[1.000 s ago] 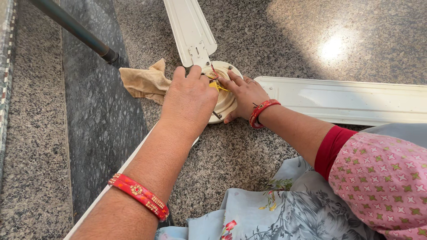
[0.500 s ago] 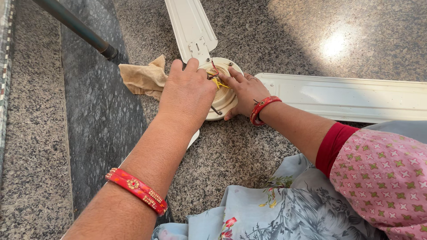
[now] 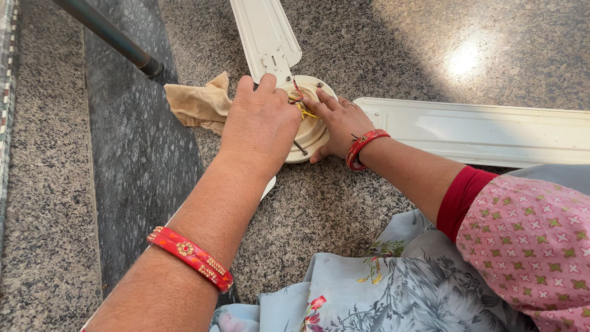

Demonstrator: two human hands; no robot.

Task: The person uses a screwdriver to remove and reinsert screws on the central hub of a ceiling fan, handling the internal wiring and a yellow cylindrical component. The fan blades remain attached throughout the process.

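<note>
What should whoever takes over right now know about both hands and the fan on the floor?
Left hand: palm down on the cream fan hub, covering its left side.
Right hand: fingers on the hub's right edge, beside the loose red and yellow wires.
Tan cloth lies left of the hub. White blades are attached and flat on the granite floor.
Done: unclear. Left: wires are exposed.

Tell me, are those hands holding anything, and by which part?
Both hands rest on the fan motor hub lying on the floor. The left hand covers its left side, the right hand presses its right rim. Nothing is lifted; a true grip cannot be told.
</note>
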